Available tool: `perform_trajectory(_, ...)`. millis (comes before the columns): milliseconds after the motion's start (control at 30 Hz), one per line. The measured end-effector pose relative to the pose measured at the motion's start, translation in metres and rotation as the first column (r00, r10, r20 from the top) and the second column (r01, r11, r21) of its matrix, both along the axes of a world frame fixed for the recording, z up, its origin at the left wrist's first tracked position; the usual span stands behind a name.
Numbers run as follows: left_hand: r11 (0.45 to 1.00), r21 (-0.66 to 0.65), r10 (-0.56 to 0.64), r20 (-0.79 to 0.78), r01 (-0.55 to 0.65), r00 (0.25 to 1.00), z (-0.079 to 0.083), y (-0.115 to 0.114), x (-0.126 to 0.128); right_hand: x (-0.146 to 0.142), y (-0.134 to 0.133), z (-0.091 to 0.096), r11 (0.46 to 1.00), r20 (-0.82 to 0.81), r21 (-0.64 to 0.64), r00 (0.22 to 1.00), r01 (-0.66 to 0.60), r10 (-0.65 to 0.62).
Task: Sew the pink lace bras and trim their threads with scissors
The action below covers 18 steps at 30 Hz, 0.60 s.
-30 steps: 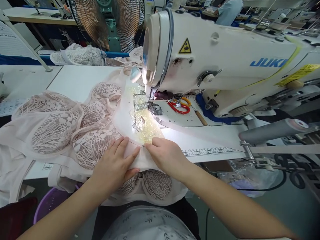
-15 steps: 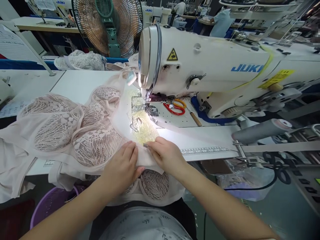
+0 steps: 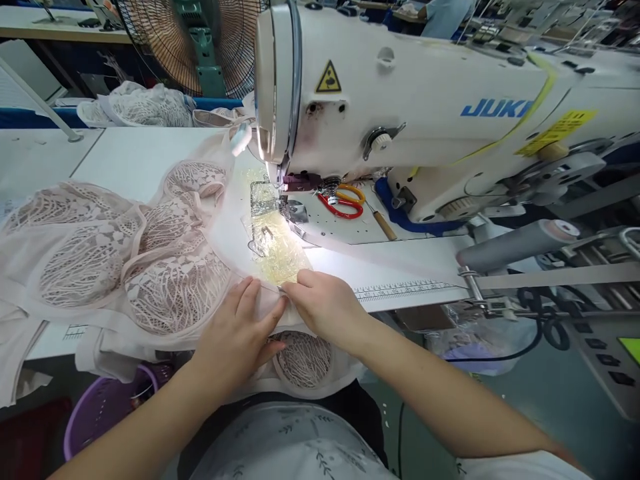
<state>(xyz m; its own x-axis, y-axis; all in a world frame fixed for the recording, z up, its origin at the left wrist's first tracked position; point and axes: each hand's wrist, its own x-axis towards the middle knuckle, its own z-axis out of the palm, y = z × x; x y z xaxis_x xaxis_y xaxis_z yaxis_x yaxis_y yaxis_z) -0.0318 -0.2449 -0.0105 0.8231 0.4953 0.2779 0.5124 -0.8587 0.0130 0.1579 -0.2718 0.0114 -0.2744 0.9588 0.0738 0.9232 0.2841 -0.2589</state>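
A pale pink lace bra [image 3: 173, 293] lies across the white sewing table, with one lace cup [image 3: 303, 360] hanging over the front edge towards my lap. My left hand [image 3: 235, 330] rests on its band, fingers spread and pressing the fabric down. Close beside it, my right hand [image 3: 327, 310] is closed in a pinch at the band's edge. A small metal tip [image 3: 282, 289] pokes out from its fingertips; the rest of that tool is hidden in the hand. Just beyond the hands is the lit needle area [image 3: 286, 207] of the JUKI sewing machine [image 3: 400, 113], with a yellowish patch [image 3: 280, 257] on the table.
Red-and-orange-handled scissors [image 3: 345, 203] and a wooden-handled tool [image 3: 385, 225] lie under the machine arm. At right, a strip of elastic [image 3: 560, 277] runs through a metal guide below a grey roll [image 3: 515, 243]. A purple basket [image 3: 95, 420] stands below left; a fan [image 3: 200, 47] is behind.
The view has shifted, coming nearer the machine. My left hand's fingers have spread wider on the band, one reaching towards the right hand's fingertips. My right hand keeps its pinch.
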Motion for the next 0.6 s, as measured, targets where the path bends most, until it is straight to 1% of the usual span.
perform_trajectory(133,1.0,0.013,-0.012,-0.008,0.012,1.0,-0.001,0.002,0.0,0.01,-0.012,0.006,0.998,0.051,-0.064,0.998,0.022,-0.019)
perform_trajectory(267,1.0,0.015,-0.022,0.026,0.022,0.999,-0.002,0.003,-0.001,0.019,-0.022,0.013,0.993,0.097,-0.105,0.994,0.057,-0.047)
perform_trajectory(367,0.998,0.046,-0.04,0.053,0.037,0.998,-0.001,0.0,0.003,0.024,-0.028,0.015,0.99,0.071,-0.059,0.99,0.125,-0.12)
perform_trajectory(433,0.994,0.082,-0.081,0.063,0.076,0.995,0.001,-0.003,0.009,0.025,-0.029,0.012,0.987,0.025,-0.009,0.987,0.158,-0.158)
perform_trajectory(500,0.99,0.092,-0.111,0.056,0.106,0.992,0.002,-0.008,0.015,0.025,-0.029,0.007,0.987,-0.025,0.04,0.988,0.156,-0.155)
perform_trajectory(600,0.994,0.065,-0.09,0.031,0.088,0.995,0.0,-0.013,0.022,0.021,-0.024,0.0,0.99,-0.081,0.078,0.99,0.12,-0.114)
